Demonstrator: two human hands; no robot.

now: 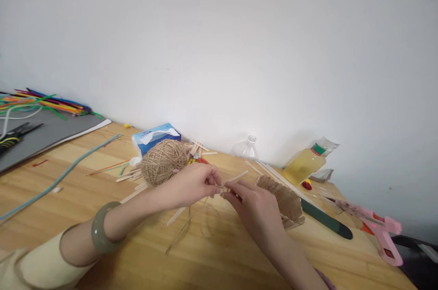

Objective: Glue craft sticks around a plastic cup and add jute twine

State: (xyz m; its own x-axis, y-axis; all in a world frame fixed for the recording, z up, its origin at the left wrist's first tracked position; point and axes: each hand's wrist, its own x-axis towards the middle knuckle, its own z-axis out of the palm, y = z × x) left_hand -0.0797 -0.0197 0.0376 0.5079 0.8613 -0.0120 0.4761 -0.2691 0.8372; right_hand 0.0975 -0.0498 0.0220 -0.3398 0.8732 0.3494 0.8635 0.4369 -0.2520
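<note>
My left hand (198, 181) and my right hand (256, 203) meet fingertip to fingertip above the middle of the table, both pinched closed. Between them is a thin strand of twine (223, 186), mostly covered by the fingers. Loose brown twine (187, 225) trails in loops below. A pale wooden craft stick (237, 175) shows just behind my right fingertips; whether they touch it is unclear. The big ball of twine (163, 162) sits beside my left wrist. Partly hidden behind my right hand stands a small holder made of craft sticks (289, 201).
Behind the ball are a blue tissue pack (155, 137) and scattered craft sticks (198, 147). At right lie a dark green strip (326, 219), a tilted bottle of yellow liquid (306, 162) and a pink glue gun (379, 226). Pliers (18, 135) and colourful pipe cleaners (51, 102) occupy the left.
</note>
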